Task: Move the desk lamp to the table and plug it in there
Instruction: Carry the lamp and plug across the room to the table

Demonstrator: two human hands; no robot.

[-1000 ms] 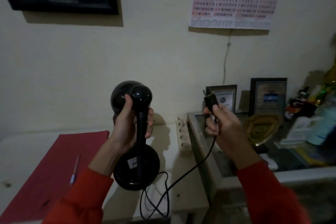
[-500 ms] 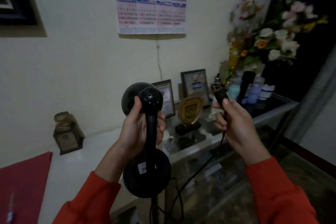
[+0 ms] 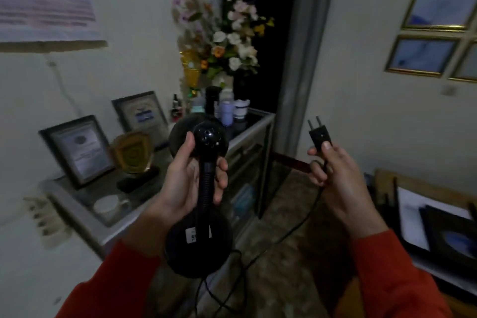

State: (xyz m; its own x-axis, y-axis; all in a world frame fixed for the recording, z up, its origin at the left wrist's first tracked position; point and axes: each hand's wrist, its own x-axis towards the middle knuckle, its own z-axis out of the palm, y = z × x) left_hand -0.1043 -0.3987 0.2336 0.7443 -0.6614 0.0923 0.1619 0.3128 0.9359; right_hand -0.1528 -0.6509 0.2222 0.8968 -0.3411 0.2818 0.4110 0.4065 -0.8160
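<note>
A black desk lamp [image 3: 204, 235] hangs in the air in front of me, its round head up and its round base toward my chest. My left hand [image 3: 188, 175] is wrapped around its flexible neck just below the head. In my right hand [image 3: 335, 173] sits the lamp's black two-pin plug [image 3: 319, 134], pins pointing up. The black cord [image 3: 284, 235] runs from the plug down to the base and loops below it. Both sleeves are red.
A glass-topped cabinet [image 3: 255, 121] at left carries framed certificates [image 3: 80, 150], a plaque, bottles and a flower vase [image 3: 227, 41]. A white power strip [image 3: 44, 219] lies at far left. A dark doorway [image 3: 258, 33] is ahead. A surface with dark frames [image 3: 438, 227] sits at right.
My view has swung to the right: the white desk and red folder have left the view, and the doorway and right wall have come in. Both hands keep their hold.
</note>
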